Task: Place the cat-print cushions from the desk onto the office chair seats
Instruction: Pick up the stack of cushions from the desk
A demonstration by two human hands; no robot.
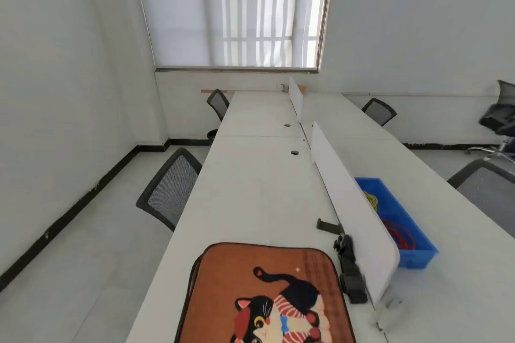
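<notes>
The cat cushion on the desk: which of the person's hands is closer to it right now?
Neither can be named: no hand shows in the head view. The cat cushion lies flat on the white desk, untouched, with the nearest office chair off to its left.

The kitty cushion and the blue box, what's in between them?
In the head view, a white divider panel stands between the cat cushion and the blue bin, with black clamp-like gear lying along its cushion side.

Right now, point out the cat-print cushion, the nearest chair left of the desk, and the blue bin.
cat-print cushion (264, 295): head view, orange top face.
nearest left chair (171, 189): head view, mesh backrest.
blue bin (418, 255): head view, near wall.
</notes>
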